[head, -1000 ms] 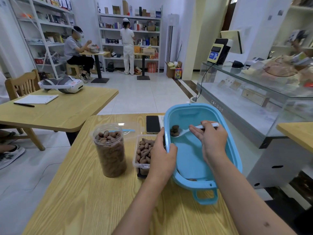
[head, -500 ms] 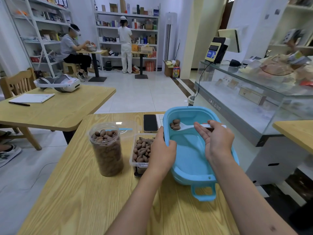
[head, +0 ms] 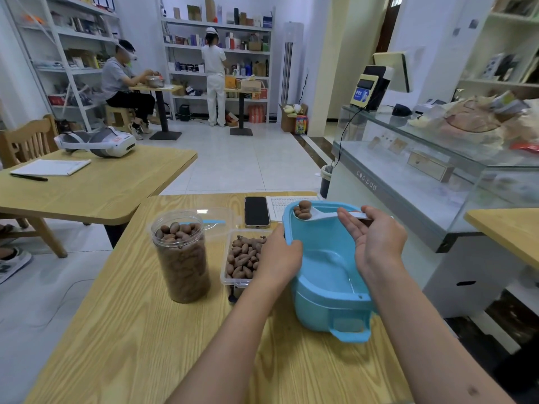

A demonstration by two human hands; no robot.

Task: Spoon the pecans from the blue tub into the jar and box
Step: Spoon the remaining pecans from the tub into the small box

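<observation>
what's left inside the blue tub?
The blue tub interior shows bare blue floor; the only pecans in view sit in the white spoon at its far rim. The right hand and forearm cover part of the floor, so strays there can't be ruled out.

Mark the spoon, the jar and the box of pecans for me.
spoon (head: 320, 214), head view, on the white neck just behind the loaded bowl.
jar (head: 182, 258), head view, on the clear side wall, mid-height.
box (head: 243, 255), head view, on the pecans heaped inside it.
</observation>
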